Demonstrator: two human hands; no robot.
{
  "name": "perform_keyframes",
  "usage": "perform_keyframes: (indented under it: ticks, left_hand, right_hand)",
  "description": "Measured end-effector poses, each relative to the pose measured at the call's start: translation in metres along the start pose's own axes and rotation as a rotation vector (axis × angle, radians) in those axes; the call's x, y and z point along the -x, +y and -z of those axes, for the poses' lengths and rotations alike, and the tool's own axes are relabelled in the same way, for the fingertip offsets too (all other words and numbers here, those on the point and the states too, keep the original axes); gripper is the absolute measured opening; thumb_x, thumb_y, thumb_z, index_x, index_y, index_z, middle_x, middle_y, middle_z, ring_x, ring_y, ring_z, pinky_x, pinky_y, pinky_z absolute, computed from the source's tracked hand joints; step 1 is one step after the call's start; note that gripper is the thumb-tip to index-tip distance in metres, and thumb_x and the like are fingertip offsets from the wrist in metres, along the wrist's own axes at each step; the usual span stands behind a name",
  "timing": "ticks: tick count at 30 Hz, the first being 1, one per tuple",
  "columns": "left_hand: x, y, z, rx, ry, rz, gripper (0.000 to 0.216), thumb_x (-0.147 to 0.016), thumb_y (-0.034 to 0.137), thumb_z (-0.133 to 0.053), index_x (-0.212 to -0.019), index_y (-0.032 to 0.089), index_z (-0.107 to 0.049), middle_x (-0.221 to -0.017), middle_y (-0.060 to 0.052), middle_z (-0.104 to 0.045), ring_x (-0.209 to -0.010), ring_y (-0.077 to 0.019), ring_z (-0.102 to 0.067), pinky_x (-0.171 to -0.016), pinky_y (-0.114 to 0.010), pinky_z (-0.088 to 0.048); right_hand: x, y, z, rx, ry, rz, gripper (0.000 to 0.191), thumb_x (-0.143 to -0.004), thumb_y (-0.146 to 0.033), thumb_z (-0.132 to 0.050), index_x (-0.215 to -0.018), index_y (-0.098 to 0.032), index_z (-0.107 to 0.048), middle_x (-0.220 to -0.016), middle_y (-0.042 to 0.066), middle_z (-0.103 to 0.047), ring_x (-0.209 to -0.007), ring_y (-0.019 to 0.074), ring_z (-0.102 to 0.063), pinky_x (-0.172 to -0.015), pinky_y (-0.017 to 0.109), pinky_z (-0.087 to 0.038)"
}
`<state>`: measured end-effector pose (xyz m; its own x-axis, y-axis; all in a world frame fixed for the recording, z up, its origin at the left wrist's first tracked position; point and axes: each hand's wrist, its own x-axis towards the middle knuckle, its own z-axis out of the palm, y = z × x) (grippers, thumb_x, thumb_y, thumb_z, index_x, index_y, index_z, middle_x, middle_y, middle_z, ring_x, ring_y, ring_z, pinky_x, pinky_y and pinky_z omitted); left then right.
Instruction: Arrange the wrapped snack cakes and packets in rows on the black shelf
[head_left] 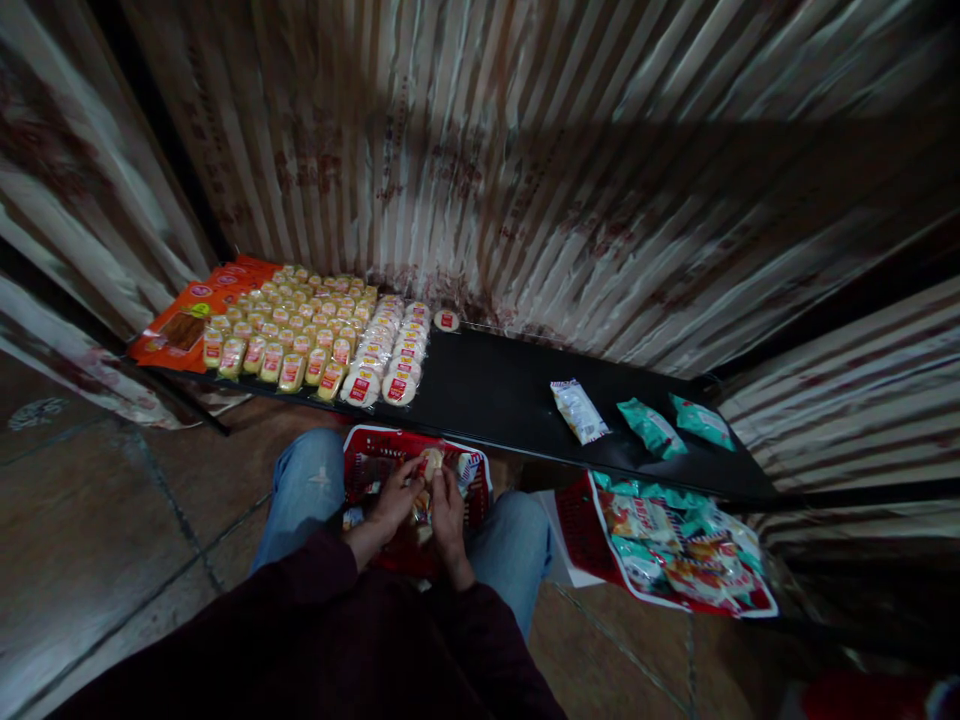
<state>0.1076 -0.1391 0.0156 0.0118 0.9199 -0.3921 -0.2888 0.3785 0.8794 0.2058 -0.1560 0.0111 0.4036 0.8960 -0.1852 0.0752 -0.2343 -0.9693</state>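
Beyond our grip, a ribbed metal wall [525, 150] fills the whole background, and a tiled floor [112, 520] spreads out to the left of it. A long black shelf [495, 390] runs across just past our hands, low to the floor. Up and to the left of the grip, rows of wrapped cakes [315, 335] cover that end of the shelf, with orange packets [184, 325] further left beyond them. To the right of the grip and below the shelf edge, a big printed bag [667, 545] full of snacks lies on the floor.

Directly under the grip, a red basket [367, 458] sits on our lap between our knees in blue jeans, with more wrapped goods in it.

On the shelf, well to the right of the grip, lie a white packet [579, 410] and two green packets [651, 427].

Our left hand [394, 500] and our right hand [448, 505] meet over the basket, fingers curled. Between their fingertips we grasp a small round cake [431, 462], held just above the basket's far rim. A single round cake [447, 320] lies straight beyond the grip at the shelf's back edge.
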Motion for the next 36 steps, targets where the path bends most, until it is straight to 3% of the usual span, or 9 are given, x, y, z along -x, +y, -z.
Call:
perform_keyframes:
  ticks: [7, 11, 20, 24, 30, 36]
  left_hand:
    - [-0.006, 0.000, -0.001, -0.187, 0.065, -0.134, 0.035, -0.065, 0.004, -0.064, -0.095, 0.021, -0.070, -0.104, -0.007, -0.064, -0.098, -0.0182, -0.058, -0.095, -0.031, -0.041]
    - [-0.010, -0.003, -0.001, -0.156, 0.116, -0.118, 0.038, -0.063, -0.001, -0.059, -0.095, 0.018, -0.067, -0.100, -0.006, -0.065, -0.090, -0.0160, -0.060, -0.088, -0.031, -0.046]
    - [-0.013, 0.001, -0.005, -0.243, 0.124, -0.200, 0.036, -0.066, 0.001, -0.053, -0.097, 0.016, -0.062, -0.098, -0.006, -0.067, -0.085, -0.0140, -0.062, -0.085, -0.031, -0.050]
    - [-0.015, 0.007, -0.009, -0.259, 0.119, -0.252, 0.034, -0.068, 0.004, -0.052, -0.098, 0.016, -0.062, -0.101, -0.006, -0.067, -0.088, -0.0138, -0.063, -0.086, -0.031, -0.049]
    - [-0.021, 0.024, -0.018, -0.299, 0.066, -0.360, 0.031, -0.072, 0.007, -0.050, -0.099, 0.017, -0.060, -0.101, -0.006, -0.064, -0.090, -0.0145, -0.062, -0.086, -0.032, -0.050]
    - [-0.035, 0.036, -0.024, -0.382, 0.111, -0.454, 0.028, -0.073, 0.009, -0.051, -0.097, 0.019, -0.062, -0.098, -0.004, -0.060, -0.090, -0.0150, -0.061, -0.085, -0.033, -0.050]
  right_hand:
    - [-0.008, 0.004, 0.003, -0.065, -0.008, 0.003, 0.042, -0.077, -0.054, -0.053, -0.092, -0.018, -0.067, -0.089, 0.006, -0.071, -0.082, 0.0207, -0.062, -0.078, 0.030, -0.048]
    - [-0.012, 0.006, 0.005, -0.094, 0.004, -0.007, 0.048, -0.078, -0.057, -0.050, -0.099, -0.016, -0.066, -0.085, 0.006, -0.070, -0.074, 0.0185, -0.061, -0.069, 0.029, -0.049]
    - [-0.021, 0.005, 0.008, 0.063, 0.109, 0.091, 0.058, -0.080, -0.057, -0.045, -0.117, -0.014, -0.056, -0.111, 0.014, -0.065, -0.098, 0.0233, -0.061, -0.086, 0.035, -0.047]
    - [-0.019, -0.008, 0.011, 0.123, 0.070, 0.121, 0.059, -0.083, -0.057, -0.043, -0.121, -0.014, -0.054, -0.121, 0.014, -0.061, -0.108, 0.0241, -0.058, -0.092, 0.036, -0.044]
    - [-0.027, -0.023, 0.014, 0.190, 0.068, 0.156, 0.061, -0.083, -0.058, -0.042, -0.126, -0.015, -0.052, -0.127, 0.014, -0.058, -0.116, 0.0250, -0.055, -0.097, 0.037, -0.041]
    - [-0.046, -0.029, 0.013, 0.231, 0.068, 0.210, 0.058, -0.084, -0.054, -0.041, -0.123, -0.014, -0.055, -0.124, 0.015, -0.060, -0.113, 0.0260, -0.057, -0.094, 0.038, -0.044]
